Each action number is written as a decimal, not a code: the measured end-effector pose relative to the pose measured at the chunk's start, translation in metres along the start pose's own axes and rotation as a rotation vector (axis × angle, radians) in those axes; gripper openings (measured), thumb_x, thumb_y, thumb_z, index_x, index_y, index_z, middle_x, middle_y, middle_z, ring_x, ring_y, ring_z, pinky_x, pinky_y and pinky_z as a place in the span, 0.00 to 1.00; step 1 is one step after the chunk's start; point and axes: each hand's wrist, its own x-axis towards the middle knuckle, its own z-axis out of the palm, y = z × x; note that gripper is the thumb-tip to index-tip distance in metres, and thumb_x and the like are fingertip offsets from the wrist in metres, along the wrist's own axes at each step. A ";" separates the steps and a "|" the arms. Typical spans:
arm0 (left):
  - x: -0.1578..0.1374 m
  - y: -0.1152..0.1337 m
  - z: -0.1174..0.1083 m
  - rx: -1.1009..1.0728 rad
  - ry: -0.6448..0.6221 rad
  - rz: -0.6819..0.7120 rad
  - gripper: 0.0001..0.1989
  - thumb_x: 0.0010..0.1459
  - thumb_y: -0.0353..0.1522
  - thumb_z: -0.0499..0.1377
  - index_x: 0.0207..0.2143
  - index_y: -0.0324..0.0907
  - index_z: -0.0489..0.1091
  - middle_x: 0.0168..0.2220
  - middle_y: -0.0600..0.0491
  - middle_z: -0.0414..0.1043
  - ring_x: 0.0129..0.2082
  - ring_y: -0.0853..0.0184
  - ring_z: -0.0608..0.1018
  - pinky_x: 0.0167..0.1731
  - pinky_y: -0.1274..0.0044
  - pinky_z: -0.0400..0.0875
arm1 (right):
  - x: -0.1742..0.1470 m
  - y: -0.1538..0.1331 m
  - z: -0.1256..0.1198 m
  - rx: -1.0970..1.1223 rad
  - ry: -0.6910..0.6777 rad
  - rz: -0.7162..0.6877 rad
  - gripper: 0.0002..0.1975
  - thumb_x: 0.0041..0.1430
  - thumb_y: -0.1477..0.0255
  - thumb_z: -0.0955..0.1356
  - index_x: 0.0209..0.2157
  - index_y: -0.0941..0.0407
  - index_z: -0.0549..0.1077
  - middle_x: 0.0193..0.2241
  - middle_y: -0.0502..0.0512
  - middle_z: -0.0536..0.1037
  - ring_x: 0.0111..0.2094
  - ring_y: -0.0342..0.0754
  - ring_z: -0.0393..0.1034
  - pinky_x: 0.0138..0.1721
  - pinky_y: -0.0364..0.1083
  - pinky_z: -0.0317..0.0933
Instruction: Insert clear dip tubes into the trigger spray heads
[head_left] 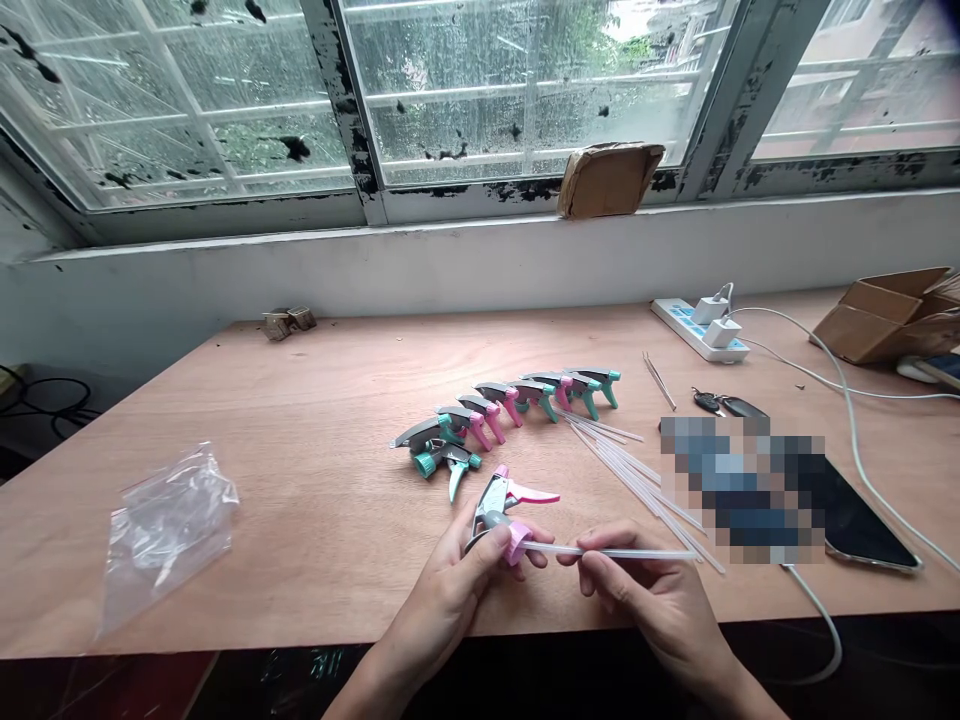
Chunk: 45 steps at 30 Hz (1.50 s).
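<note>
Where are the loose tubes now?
Head view, right of centre: the loose tubes lie on the table, beyond the right hand, beside the row of spray triggers.

Bare fingers, bare forearms

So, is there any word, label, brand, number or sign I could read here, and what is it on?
No text is readable.
Power strip: blue areas too small to make out any lettering.
Pixelated patch: too blurred to read.
Dark phone: none visible.
Spray trigger in the left hand: none visible.
</note>
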 end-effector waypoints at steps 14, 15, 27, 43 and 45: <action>0.000 0.003 -0.001 -0.033 0.009 -0.024 0.24 0.67 0.40 0.58 0.59 0.35 0.67 0.36 0.42 0.81 0.44 0.53 0.80 0.46 0.68 0.64 | 0.000 -0.001 0.000 -0.112 -0.004 -0.097 0.08 0.62 0.66 0.73 0.38 0.56 0.80 0.29 0.56 0.81 0.27 0.46 0.74 0.26 0.42 0.68; 0.000 0.003 -0.001 -0.040 0.011 -0.028 0.24 0.67 0.40 0.59 0.60 0.36 0.66 0.36 0.42 0.81 0.44 0.54 0.80 0.46 0.68 0.64 | 0.000 -0.001 0.000 -0.112 -0.007 -0.112 0.08 0.62 0.66 0.73 0.38 0.55 0.80 0.30 0.56 0.81 0.27 0.46 0.74 0.26 0.42 0.69; 0.004 0.001 -0.003 -0.037 -0.005 -0.034 0.14 0.67 0.36 0.59 0.48 0.36 0.76 0.48 0.40 0.80 0.39 0.64 0.77 0.42 0.73 0.66 | -0.005 -0.003 0.007 -0.393 -0.012 -0.411 0.10 0.64 0.77 0.70 0.44 0.50 0.78 0.36 0.53 0.83 0.29 0.44 0.78 0.24 0.38 0.70; 0.007 -0.004 -0.005 -0.145 -0.035 -0.027 0.14 0.69 0.38 0.55 0.46 0.37 0.73 0.44 0.40 0.81 0.34 0.64 0.75 0.40 0.71 0.67 | -0.016 -0.004 0.015 -0.735 -0.007 -0.729 0.23 0.63 0.83 0.69 0.55 0.49 0.71 0.41 0.54 0.84 0.40 0.52 0.82 0.38 0.47 0.76; 0.007 -0.005 -0.004 -0.120 -0.060 -0.011 0.16 0.71 0.39 0.51 0.44 0.36 0.73 0.44 0.40 0.81 0.35 0.63 0.76 0.41 0.70 0.67 | -0.016 -0.004 0.016 -0.700 0.002 -0.704 0.22 0.62 0.84 0.69 0.55 0.49 0.71 0.40 0.53 0.84 0.39 0.51 0.82 0.38 0.46 0.76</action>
